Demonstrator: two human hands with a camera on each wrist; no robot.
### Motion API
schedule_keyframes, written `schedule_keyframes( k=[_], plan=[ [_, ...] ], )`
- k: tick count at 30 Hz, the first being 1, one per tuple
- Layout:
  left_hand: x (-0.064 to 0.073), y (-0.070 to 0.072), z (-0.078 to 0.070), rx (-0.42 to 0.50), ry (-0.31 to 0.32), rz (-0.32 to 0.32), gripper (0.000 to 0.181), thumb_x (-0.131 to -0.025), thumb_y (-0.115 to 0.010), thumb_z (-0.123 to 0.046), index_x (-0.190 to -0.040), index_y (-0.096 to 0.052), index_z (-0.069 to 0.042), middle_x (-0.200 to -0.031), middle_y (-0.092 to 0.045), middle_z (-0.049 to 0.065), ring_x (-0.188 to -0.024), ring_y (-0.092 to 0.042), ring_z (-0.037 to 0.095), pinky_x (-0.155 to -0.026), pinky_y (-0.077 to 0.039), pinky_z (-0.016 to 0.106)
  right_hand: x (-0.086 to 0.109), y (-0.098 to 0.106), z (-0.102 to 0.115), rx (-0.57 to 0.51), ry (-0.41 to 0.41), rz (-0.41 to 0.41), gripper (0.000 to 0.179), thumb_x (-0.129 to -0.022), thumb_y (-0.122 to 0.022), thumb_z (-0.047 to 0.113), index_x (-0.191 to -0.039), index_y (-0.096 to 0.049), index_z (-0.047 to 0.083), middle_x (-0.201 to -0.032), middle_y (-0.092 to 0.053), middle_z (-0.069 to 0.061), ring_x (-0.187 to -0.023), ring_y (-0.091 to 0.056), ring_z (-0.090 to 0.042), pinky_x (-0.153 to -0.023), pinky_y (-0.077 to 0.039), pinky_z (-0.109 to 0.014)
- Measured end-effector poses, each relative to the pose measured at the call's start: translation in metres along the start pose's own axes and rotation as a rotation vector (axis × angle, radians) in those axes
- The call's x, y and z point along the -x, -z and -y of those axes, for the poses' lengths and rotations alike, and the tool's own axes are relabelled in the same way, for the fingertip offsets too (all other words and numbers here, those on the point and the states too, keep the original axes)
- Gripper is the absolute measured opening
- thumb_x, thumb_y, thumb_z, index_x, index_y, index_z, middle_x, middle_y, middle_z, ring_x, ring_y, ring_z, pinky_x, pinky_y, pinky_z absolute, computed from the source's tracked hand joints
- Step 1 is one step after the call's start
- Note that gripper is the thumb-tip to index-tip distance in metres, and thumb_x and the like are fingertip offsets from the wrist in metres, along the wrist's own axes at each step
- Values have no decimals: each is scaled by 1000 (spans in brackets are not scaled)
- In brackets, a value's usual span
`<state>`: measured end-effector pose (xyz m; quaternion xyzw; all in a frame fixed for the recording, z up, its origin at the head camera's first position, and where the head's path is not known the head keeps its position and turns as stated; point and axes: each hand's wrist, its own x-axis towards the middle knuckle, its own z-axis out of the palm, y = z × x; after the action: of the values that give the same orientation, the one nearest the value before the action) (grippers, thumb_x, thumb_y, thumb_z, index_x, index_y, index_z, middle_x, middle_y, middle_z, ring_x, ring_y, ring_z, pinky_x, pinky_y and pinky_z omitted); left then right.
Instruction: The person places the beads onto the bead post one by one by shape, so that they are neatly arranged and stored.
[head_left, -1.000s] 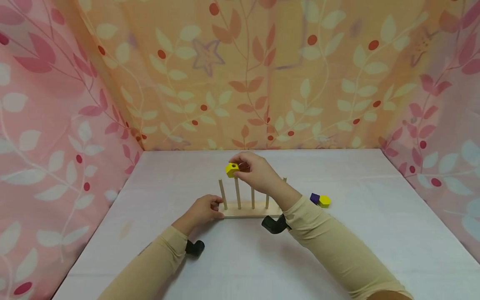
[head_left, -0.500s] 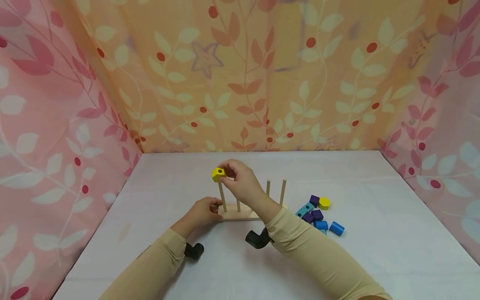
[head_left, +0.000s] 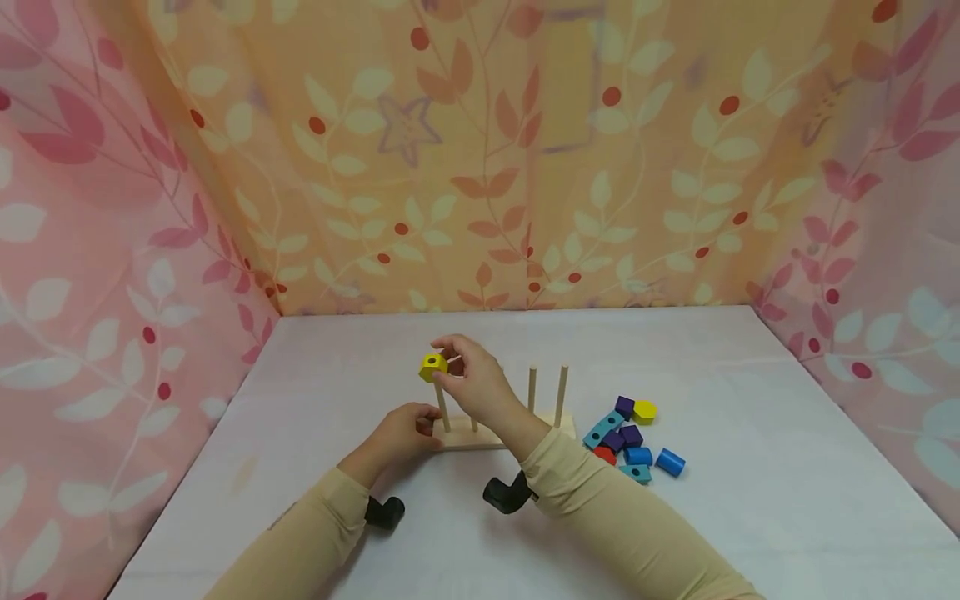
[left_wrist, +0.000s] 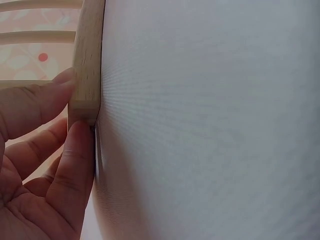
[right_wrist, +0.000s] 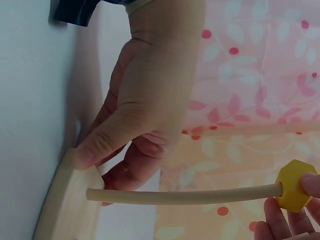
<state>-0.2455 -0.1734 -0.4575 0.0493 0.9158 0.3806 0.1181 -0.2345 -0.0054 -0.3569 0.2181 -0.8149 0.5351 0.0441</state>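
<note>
"Gripping what?"
"With the left hand (head_left: pixel 397 432), the rack (head_left: pixel 460 438) by its end; with the right hand (head_left: pixel 480 382), a yellow block (head_left: pixel 432 368), atop the end peg (head_left: pixel 442 407)."
"Seeing more?"
"Spotting loose blocks (head_left: pixel 632 436) only from the head view."

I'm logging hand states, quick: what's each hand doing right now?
Left hand: gripping one end of the wooden base.
Right hand: pinching the yellow block at the tip of a peg.
</note>
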Motion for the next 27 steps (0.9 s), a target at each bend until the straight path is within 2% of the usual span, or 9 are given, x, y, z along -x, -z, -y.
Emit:
schedule_keyframes(
  k=[7,11,15,19,24,27],
  plan=[
    [1,-3,4,3,-29,-6,48,-69,-79,-13,-113,-61,-5,-95,-61,3,-85,-58,16,-75,-48,34,5,-8,-13,-92,-54,-33,57,-83,-66,7,-130,-35,12,-99,-57,-5,-88,-59,-16,-81,-49,-30],
    [-1,-4,2,18,-14,-3,48,-69,-79,-13,-113,-61,-7,-96,-60,2,-86,-57,16,-74,-49,32,8,-12,-22,-130,-93,-51,62,-83,-66,6,-133,-31,11,-101,-57,-5,-90,-58,-17,-84,-48,-34],
    [-2,-2,-1,23,7,-3,47,-70,-79,-14,-113,-61,-9,-96,-60,1,-87,-56,15,-74,-49,31,12,-17,-30,-124,-110,-63,62,-83,-66,6,-133,-29,9,-102,-58,-5,-92,-59,-18,-85,-47,-34],
    [-3,-1,-3,17,1,-6,46,-69,-79,-14,-111,-62,-8,-95,-61,1,-87,-57,15,-75,-49,31,16,-21,-39,-127,-122,-78,53,-82,-66,4,-126,-36,6,-100,-60,-8,-92,-60,-21,-84,-48,-35],
    [-4,-2,-1,-7,-27,-10,45,-68,-80,-15,-108,-63,-6,-94,-61,2,-84,-56,15,-71,-48,29,20,-29,-52,-120,-187,-63,27,-82,-66,4,-104,-50,8,-99,-59,-6,-93,-61,-21,-80,-49,-33],
    [-3,-1,1,-15,-35,-26,45,-67,-81,-14,-108,-63,-7,-95,-61,3,-82,-55,15,-69,-46,29,20,-33,-58,-127,-225,-56,21,-82,-66,5,-99,-53,10,-99,-60,-3,-95,-61,-19,-81,-49,-32]
  ],
)
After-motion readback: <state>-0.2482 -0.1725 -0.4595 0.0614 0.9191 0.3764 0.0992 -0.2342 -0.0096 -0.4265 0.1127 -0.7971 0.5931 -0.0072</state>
